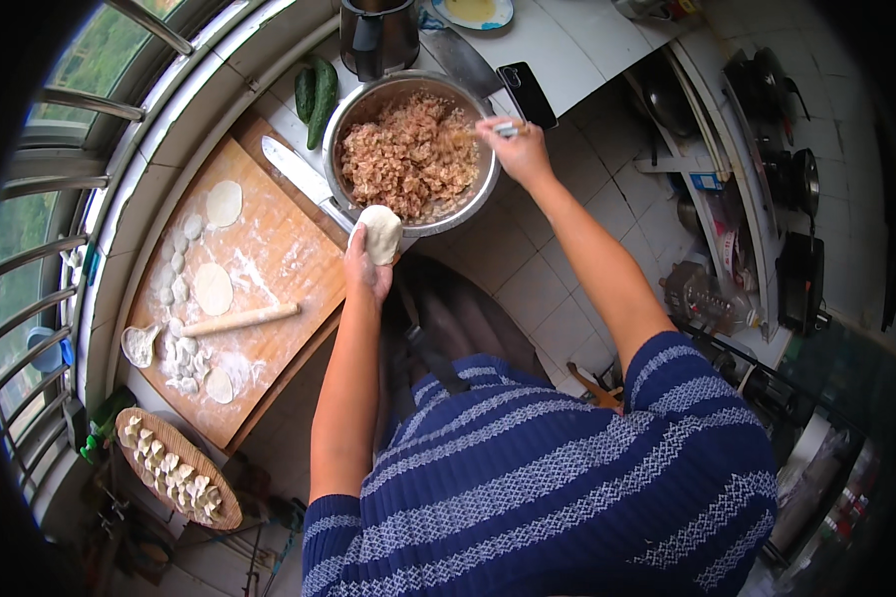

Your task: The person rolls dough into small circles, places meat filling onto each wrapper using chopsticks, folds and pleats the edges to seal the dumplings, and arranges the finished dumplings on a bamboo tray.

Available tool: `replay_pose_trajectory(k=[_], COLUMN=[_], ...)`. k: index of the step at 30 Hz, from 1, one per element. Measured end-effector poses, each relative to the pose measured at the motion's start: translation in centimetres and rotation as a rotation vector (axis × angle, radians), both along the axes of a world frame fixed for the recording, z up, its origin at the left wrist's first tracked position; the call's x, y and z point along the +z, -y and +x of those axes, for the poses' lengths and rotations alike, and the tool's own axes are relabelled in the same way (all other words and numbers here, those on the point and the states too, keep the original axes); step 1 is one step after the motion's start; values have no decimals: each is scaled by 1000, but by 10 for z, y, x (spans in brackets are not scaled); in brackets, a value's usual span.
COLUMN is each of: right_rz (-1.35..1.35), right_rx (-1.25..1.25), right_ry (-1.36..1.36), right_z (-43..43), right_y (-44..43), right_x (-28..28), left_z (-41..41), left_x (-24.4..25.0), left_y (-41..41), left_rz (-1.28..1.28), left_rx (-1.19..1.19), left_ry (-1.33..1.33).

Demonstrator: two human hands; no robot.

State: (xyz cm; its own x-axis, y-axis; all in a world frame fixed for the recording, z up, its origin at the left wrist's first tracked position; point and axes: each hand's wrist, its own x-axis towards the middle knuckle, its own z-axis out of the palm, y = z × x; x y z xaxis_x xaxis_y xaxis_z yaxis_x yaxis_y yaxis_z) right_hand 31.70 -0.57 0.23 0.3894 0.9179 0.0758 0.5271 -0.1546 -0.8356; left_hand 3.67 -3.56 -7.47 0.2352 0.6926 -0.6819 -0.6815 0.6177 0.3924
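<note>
A round dough wrapper (381,233) rests in my left hand (369,272), at the near rim of a large metal bowl (490,177). Minced meat filling (411,153) covers much of the bowl's inside. My right hand (519,149) grips a thin utensil (505,129) above the bowl's right rim. Its far end reaches the filling and is blurred, so I cannot tell its exact kind. Left of the bowl, a knife (296,167) lies beside a floured wooden board (299,276). The board carries a rolling pin (240,319), flat wrappers (213,289) and several small dough pieces (166,276).
A woven tray (228,498) of folded dumplings (170,470) stands past the board's near end. Two cucumbers (321,101) and a dark jug (379,41) are behind the bowl. A cleaver (459,61), a phone (529,95) and a plate (485,21) lie on the white tiled counter (556,48).
</note>
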Motion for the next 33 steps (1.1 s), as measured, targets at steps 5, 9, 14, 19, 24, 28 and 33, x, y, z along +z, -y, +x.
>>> replay_pose_trajectory(k=[5, 9, 14, 19, 24, 28, 33], right_rz=[-124, -140, 63, 48, -108, -30, 64], right_rx=[75, 291, 214, 25, 145, 169, 3], right_ry=[-225, -136, -203, -141, -168, -100, -55], right_z=[-1, 3, 19, 40, 27, 13, 17], right_y=[32, 31, -18, -36, 1, -14, -65], right_x=[38, 36, 10, 8, 2, 40, 12], left_z=[-3, -3, -3, 0, -1, -4, -1], left_x=[3, 0, 0, 2, 5, 0, 2], left_y=[3, 3, 3, 3, 3, 5, 4], left_rz=[-10, -2, 27, 16, 15, 23, 24], left_rx=[10, -3, -19, -14, -8, -3, -14], left_ry=[-12, -11, 5, -16, -15, -8, -9])
